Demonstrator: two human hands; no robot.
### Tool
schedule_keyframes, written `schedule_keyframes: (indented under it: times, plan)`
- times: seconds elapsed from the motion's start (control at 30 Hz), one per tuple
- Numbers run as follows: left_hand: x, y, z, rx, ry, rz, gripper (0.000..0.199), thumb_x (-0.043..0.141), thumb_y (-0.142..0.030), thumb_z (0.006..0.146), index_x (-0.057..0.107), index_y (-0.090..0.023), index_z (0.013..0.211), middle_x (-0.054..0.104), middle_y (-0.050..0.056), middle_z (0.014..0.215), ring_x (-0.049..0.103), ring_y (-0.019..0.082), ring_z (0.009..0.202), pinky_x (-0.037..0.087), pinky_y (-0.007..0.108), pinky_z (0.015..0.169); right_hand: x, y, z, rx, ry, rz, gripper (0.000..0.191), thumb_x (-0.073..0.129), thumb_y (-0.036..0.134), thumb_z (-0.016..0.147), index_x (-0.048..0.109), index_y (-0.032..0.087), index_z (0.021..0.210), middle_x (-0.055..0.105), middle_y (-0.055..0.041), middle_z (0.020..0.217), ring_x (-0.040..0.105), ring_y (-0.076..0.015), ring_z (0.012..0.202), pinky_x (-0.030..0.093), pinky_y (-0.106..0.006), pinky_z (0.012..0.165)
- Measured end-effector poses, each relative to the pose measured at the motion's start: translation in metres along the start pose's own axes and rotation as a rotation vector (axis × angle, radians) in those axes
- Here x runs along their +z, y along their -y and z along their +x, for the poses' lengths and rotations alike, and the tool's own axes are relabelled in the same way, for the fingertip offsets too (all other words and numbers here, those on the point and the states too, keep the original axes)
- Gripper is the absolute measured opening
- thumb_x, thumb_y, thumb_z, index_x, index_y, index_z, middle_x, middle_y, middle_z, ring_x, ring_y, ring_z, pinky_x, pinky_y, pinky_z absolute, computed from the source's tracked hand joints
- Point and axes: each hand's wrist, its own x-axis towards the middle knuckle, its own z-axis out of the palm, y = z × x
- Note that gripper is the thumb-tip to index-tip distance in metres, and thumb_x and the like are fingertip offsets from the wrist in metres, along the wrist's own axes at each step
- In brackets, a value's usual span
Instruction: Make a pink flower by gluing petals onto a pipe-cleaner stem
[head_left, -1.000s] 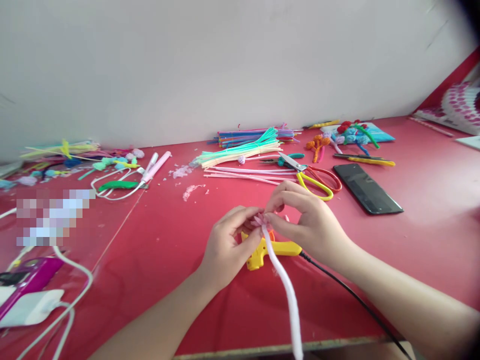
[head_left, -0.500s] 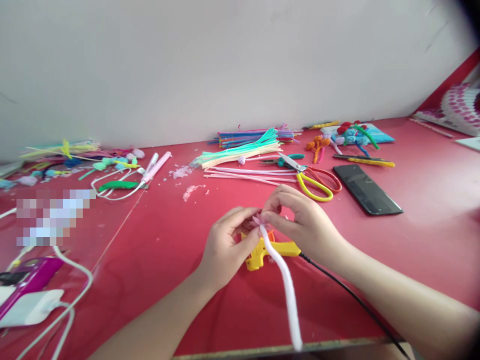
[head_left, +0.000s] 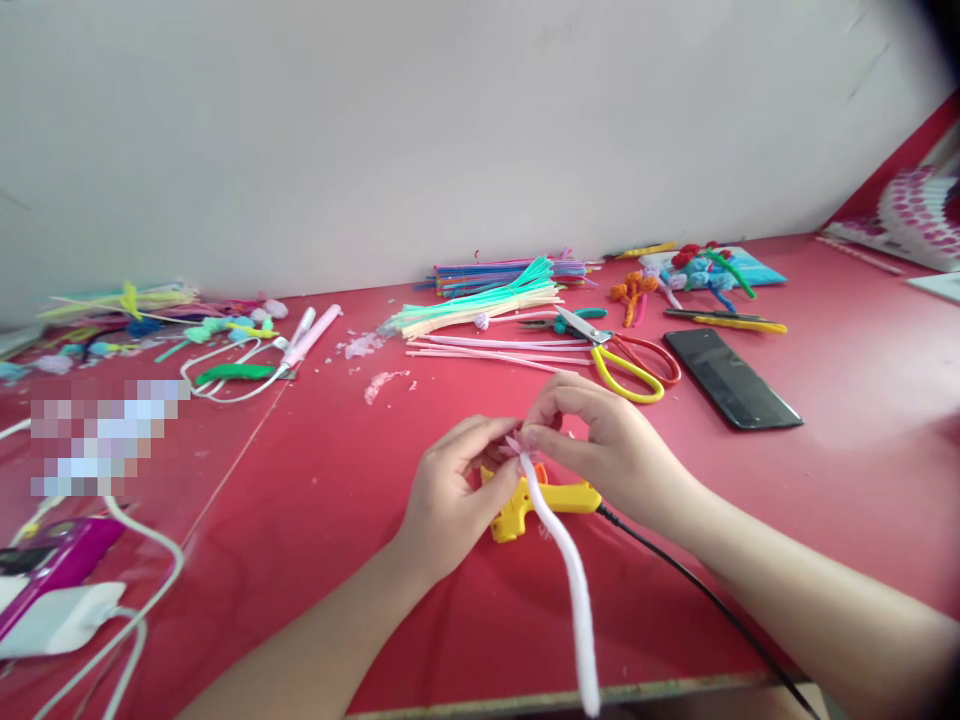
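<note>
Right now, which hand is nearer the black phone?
Right. The right hand is left of the phone and a little closer to you. The left hand is farther left, on the right hand's far side from the phone.

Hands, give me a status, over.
Left hand and right hand pinching the pink petals; white fuzzy stem hanging toward the table edge. Yellow glue gun lies beneath the work, its black cord passing under the right forearm.
</note>
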Motion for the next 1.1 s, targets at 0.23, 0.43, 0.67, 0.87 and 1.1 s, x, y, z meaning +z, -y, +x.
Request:
schedule_keyframes:
  times: [0.23, 0.43, 0.67, 0.87, 1.1]
  plan:
    - [0.001, -0.001, 0.001, -0.045, -0.014, -0.084, 0.021, 0.064, -0.024, 0.081, 0.067, -0.020, 0.102, 0.063, 0.005, 0.092, 0.063, 0.018, 0.086, 0.054, 0.031, 0.079, -0.003, 0.001, 0.001, -0.056, -0.022, 0.011, 0.012, 0.061, 0.014, 0.080, 0.060, 0.019, 0.070, 0.058, 0.0010, 0.078, 0.056, -0.0129, 0.075, 0.044, -0.027, 0.070]
    - [0.002, 0.006, 0.002, -0.176, -0.057, -0.348, 0.027, 0.069, -0.023, 0.077, 0.067, -0.018, 0.103, 0.068, 0.008, 0.097, 0.066, 0.019, 0.082, 0.055, 0.029, 0.070, -0.011, 0.003, 0.002, -0.084, -0.093, -0.024, 0.011, 0.060, 0.013, 0.077, 0.056, 0.020, 0.070, 0.057, 0.0010, 0.075, 0.054, -0.0141, 0.074, 0.042, -0.029, 0.071]
    - [0.001, 0.005, 0.004, -0.171, -0.077, -0.356, 0.027, 0.070, -0.024, 0.076, 0.068, -0.019, 0.102, 0.069, 0.006, 0.097, 0.066, 0.016, 0.076, 0.054, 0.026, 0.066, -0.004, 0.001, -0.001, -0.085, -0.065, -0.076, 0.014, 0.063, 0.011, 0.074, 0.054, 0.020, 0.067, 0.054, 0.0012, 0.075, 0.052, -0.0136, 0.073, 0.041, -0.028, 0.070]
    - [0.000, 0.003, 0.003, -0.177, -0.058, -0.387, 0.022, 0.069, -0.021, 0.077, 0.069, -0.022, 0.099, 0.069, 0.004, 0.095, 0.064, 0.013, 0.072, 0.053, 0.025, 0.066, -0.003, 0.000, -0.001, -0.099, -0.056, -0.076, 0.017, 0.060, 0.008, 0.075, 0.052, 0.020, 0.066, 0.054, 0.0016, 0.075, 0.053, -0.0128, 0.072, 0.042, -0.027, 0.068]
    - [0.001, 0.004, 0.002, -0.202, -0.070, -0.375, 0.024, 0.071, -0.023, 0.075, 0.068, -0.021, 0.099, 0.070, 0.004, 0.094, 0.065, 0.015, 0.072, 0.053, 0.025, 0.063, -0.003, -0.001, -0.001, -0.117, -0.045, -0.065, 0.017, 0.059, 0.007, 0.076, 0.052, 0.020, 0.067, 0.054, 0.0019, 0.074, 0.053, -0.0123, 0.071, 0.042, -0.026, 0.067]
